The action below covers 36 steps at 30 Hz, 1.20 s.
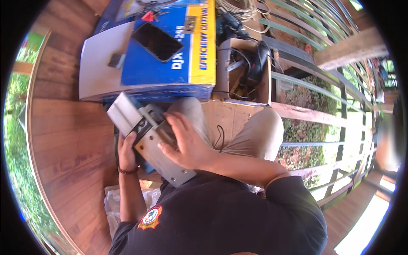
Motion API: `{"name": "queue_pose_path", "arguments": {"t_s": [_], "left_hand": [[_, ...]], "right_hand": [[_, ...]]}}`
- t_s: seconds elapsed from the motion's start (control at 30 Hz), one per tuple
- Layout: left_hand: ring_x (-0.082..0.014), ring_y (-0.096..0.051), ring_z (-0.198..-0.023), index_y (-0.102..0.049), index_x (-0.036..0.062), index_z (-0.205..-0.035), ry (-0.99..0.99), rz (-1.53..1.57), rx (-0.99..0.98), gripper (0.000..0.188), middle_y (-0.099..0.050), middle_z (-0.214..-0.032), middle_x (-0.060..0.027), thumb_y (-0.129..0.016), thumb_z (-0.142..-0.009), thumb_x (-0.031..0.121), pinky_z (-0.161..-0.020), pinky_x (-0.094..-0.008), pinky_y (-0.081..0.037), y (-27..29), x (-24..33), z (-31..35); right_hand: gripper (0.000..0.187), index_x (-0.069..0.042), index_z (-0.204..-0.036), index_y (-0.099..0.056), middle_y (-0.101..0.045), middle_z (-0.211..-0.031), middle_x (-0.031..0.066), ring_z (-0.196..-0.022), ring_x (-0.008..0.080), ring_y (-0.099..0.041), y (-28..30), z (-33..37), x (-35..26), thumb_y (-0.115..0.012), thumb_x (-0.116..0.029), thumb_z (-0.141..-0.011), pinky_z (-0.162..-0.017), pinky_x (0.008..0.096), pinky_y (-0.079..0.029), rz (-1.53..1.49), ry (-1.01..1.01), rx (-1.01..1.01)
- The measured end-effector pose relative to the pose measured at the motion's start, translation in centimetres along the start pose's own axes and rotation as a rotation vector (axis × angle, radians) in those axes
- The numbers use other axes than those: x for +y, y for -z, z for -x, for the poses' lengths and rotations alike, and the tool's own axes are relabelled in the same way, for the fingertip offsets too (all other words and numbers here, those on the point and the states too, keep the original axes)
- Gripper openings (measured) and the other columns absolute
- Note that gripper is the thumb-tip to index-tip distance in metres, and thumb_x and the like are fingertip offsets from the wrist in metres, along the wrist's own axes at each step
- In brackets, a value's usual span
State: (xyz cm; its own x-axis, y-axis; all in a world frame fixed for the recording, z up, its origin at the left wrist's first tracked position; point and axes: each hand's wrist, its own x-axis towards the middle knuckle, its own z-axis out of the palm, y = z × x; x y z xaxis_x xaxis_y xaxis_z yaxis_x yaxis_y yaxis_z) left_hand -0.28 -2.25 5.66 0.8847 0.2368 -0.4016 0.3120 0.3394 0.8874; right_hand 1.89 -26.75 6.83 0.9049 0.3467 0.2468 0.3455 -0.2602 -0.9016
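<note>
A metal plate assembly (165, 159) lies tilted across my lap, its near end against my dark shirt. It has a flat grey plate with several round holes, and a pale aluminium profile (124, 112) juts from its far left end. My left hand (127, 151) grips its left side near where plate and profile meet, thumb on top. My right hand (187, 140) holds the right side, thumb on the plate and fingers bent over a rod-like part (148, 114). The underside is hidden.
Ahead stands a blue and yellow cardboard box (199, 55) bearing a black smartphone (157, 41), keys and small metal pieces. Right of it, an open wooden box (267, 80) contains a corded power tool (256, 63). Coiled cable (240, 10) lies beyond. A plastic bag (111, 204) sits by my left arm.
</note>
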Motion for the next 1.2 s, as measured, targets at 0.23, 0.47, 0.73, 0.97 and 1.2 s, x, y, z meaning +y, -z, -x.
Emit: {"name": "queue_pose_path", "arguments": {"t_s": [0.23,0.47,0.73,0.97,1.2], "left_hand": [[-0.0249,-0.069,-0.115,-0.052,-0.0038,-0.147,-0.17,-0.166,-0.019,0.054,-0.067,-0.135,-0.0164,-0.058,-0.106,0.03,-0.097,-0.0375,-0.057,3.9,-0.8,0.5],[-0.0282,-0.071,-0.111,-0.053,-0.0012,-0.147,-0.107,-0.244,0.044,0.066,-0.07,-0.129,-0.0165,-0.055,-0.105,0.05,-0.092,-0.0426,-0.06,8.7,-0.1,3.5],[-0.0264,-0.072,-0.11,-0.054,-0.0059,-0.142,-0.108,-0.251,0.137,0.087,-0.07,-0.127,-0.0149,-0.082,-0.087,0.055,-0.092,-0.0394,-0.061,8.9,0.1,6.5],[-0.0285,-0.073,-0.108,-0.058,-0.0053,-0.141,-0.109,-0.34,0.105,0.078,-0.071,-0.125,-0.0165,-0.07,-0.094,0.056,-0.092,-0.0422,-0.061,9.1,0.5,7.6],[-0.0265,-0.072,-0.109,-0.054,-0.0066,-0.142,-0.06,-0.393,0.174,0.101,-0.068,-0.127,-0.0161,-0.086,-0.079,0.064,-0.089,-0.0384,-0.062,5.6,1.8,8.2]], "right_hand": [[0.019,-0.001,-0.104,-0.067,-0.069,-0.096,0.0155,-0.088,0.0247,-0.068,8.3,3.3,3.7,-0.072,-0.02,-0.101,-0.08,0.0378,-0.054,-0.111,-0.255,0.047],[0.026,-0.003,-0.117,-0.067,-0.072,-0.086,0.0123,-0.075,0.0201,-0.071,23.8,4.0,14.9,-0.077,-0.012,-0.095,-0.068,0.0345,-0.056,0.357,-0.424,0.555],[0.024,-0.01,-0.115,-0.074,-0.074,-0.113,0.011,-0.114,0.0335,-0.067,27.2,2.1,28.6,-0.069,-0.016,-0.093,-0.1,0.0477,-0.052,0.888,-0.485,-0.048],[0.03,-0.013,-0.114,-0.078,-0.075,-0.116,0.007,-0.121,0.0339,-0.066,23.8,-1.0,34.5,-0.065,-0.012,-0.087,-0.101,0.0501,-0.052,0.822,-0.363,-0.335],[0.028,-0.007,-0.114,-0.081,-0.077,-0.123,0.0166,-0.117,0.0355,-0.074,17.8,-4.6,37.8,-0.06,-0.015,-0.097,-0.094,0.0445,-0.062,0.957,-0.529,-0.849]]}}
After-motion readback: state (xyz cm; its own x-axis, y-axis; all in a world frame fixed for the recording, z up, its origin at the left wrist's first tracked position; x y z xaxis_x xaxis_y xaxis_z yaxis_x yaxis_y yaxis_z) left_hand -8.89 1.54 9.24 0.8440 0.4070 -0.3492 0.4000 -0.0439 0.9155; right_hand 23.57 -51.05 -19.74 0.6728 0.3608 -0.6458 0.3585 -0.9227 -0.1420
